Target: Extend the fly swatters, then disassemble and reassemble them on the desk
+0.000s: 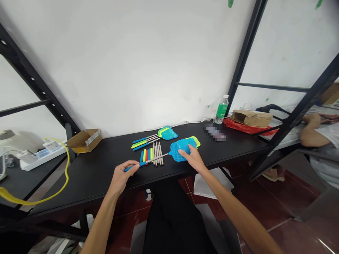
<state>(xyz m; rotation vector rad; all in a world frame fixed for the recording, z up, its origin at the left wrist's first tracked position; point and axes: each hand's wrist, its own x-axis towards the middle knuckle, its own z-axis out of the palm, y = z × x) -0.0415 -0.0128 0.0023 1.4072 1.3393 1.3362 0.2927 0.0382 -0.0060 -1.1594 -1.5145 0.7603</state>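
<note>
A blue fly swatter (pixel 177 152) with a thin metal rod is held between both hands above the table's front. My left hand (pixel 124 173) is closed around its blue handle. My right hand (pixel 194 158) grips the blue mesh head, thumb on top. Loose blue and yellow-green swatter heads (pixel 196 141) lie just behind it. Under the rod lie several metal rods (pixel 158 150) side by side, and left of them coloured handle grips (pixel 144 155) in blue, yellow and red. Farther back rests a stack of whole swatters (pixel 167 133), handles pointing left.
On the black table (pixel 87 176) stand an open cardboard box (pixel 84 141) at left and a green-labelled bottle (pixel 221 110) at back right. A yellow cable (pixel 66 173) and power strip (pixel 43 155) are at far left. A flattened carton (pixel 251 118) and another person's arm (pixel 311 132) are at right.
</note>
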